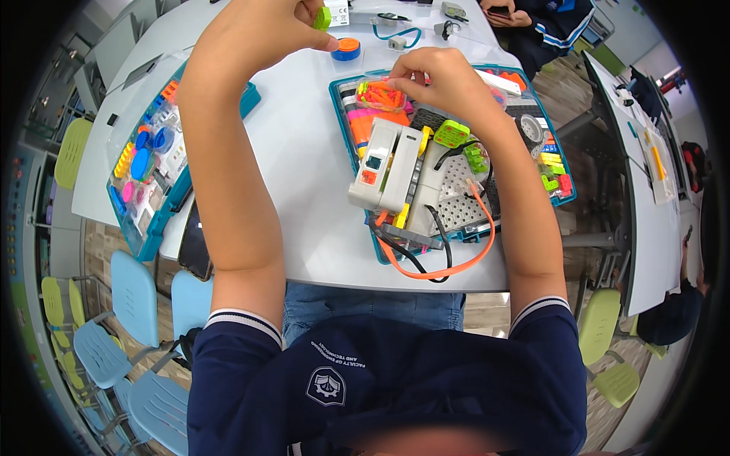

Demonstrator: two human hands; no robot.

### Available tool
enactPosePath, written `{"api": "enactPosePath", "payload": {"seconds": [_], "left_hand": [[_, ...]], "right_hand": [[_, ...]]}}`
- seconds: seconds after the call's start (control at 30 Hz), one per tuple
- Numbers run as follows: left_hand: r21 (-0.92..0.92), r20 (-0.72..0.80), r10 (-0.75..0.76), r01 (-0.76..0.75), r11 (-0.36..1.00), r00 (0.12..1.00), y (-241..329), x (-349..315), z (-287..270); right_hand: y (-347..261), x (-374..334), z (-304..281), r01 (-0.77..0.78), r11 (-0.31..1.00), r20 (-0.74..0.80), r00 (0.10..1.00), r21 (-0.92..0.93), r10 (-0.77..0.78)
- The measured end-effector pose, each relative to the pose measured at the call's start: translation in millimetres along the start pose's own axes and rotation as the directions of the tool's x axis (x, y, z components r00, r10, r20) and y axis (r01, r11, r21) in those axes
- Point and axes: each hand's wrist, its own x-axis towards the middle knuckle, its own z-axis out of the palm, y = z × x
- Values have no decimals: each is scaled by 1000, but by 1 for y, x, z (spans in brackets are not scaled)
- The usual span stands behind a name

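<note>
My left hand (277, 30), at the top edge of the view, grips a lime-green plastic building piece (322, 19) between thumb and fingers. Just below it on the table lies a round orange-and-blue piece (347, 49). My right hand (443, 80) bends over a small clear box of orange pieces (382, 96), its thumb and fingertips pinched at the box's right rim. What those fingertips hold, if anything, is hidden. Below the right hand, a grey-white block-shaped unit (386, 163) with orange and black cables rests on the open teal parts tray (341, 114).
A second teal tray (173, 199) of colourful parts stands at the left, with a dark phone (196, 247) by the table edge. A teal cable (403, 34) lies at the back. Another person's hands (511, 17) hold a phone at the far right.
</note>
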Motion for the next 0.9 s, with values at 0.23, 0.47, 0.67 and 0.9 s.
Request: {"api": "enactPosePath", "payload": {"seconds": [0.23,0.47,0.67,0.9], "left_hand": [[-122,45,98,-92,988,994,8,-2,-3],[-328,65,239,-205,922,969,42,5,-3],[-200,-60,348,-353,914,936,53,9,8],[-98,-269,489,-528,844,830,48,9,19]], "right_hand": [[3,1,7,6,1000,30,1000,29,-7],[-26,5,-17,-239,893,-5,965,381,261],[-25,5,-20,-269,848,-23,949,457,313],[-17,8,-23,-328,679,42,915,657,401]]}}
